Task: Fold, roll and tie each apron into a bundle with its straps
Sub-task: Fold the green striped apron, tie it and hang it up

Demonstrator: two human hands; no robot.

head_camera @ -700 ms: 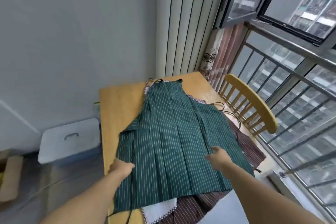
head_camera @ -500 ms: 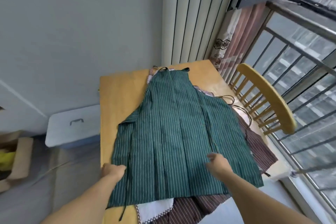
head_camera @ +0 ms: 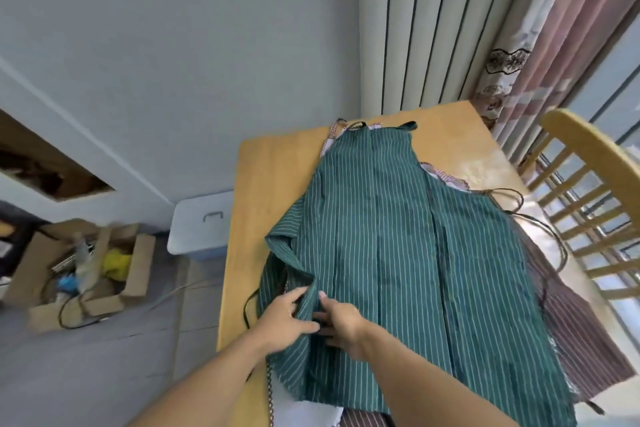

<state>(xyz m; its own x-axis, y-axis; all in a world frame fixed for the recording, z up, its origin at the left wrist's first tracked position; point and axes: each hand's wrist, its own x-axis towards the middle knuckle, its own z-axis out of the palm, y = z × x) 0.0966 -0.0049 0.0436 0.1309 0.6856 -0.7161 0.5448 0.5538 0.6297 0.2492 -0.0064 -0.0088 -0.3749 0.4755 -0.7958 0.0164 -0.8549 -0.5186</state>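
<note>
Left hand (head_camera: 289, 314) pinching the green apron (head_camera: 408, 253) fold, right hand (head_camera: 341, 321) lying beside it, fingertips hiding under cloth, grip unclear, brown apron (head_camera: 581, 333) peeking rightward

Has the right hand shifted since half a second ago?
Yes. The right hand has crossed the green striped apron toward the wooden table's left edge, meeting the left hand.
</note>
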